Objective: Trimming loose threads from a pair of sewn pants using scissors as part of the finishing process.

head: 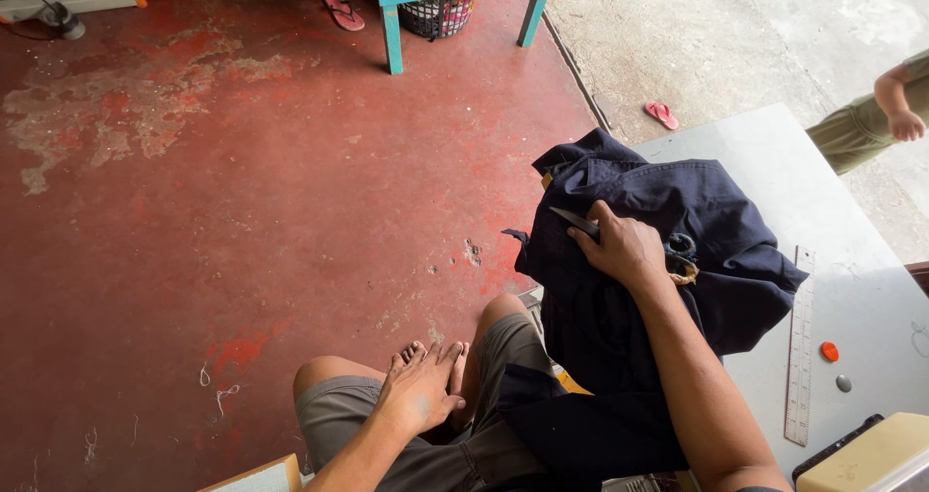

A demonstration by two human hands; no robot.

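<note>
Right hand: the right hand [624,250] is closed around scissors [579,223], whose blades point left, and is pressed onto the garment.
Garment: a dark navy garment [677,260] is heaped on the grey table [774,153] and hangs over its edge into the lap.
Left hand: the left hand [421,390] is laid flat and empty on a bare foot [411,354].
Table: a ruler [800,347] is seen right of the garment, an orange disc [829,351] just beside it.
Floor: red paint is worn in patches.

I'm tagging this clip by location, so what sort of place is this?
Likely a small tailoring or sewing workshop, open to the outside. A dark navy garment lies on a grey worktable, the right hand holds scissors on it, and a long ruler lies alongside.
</note>
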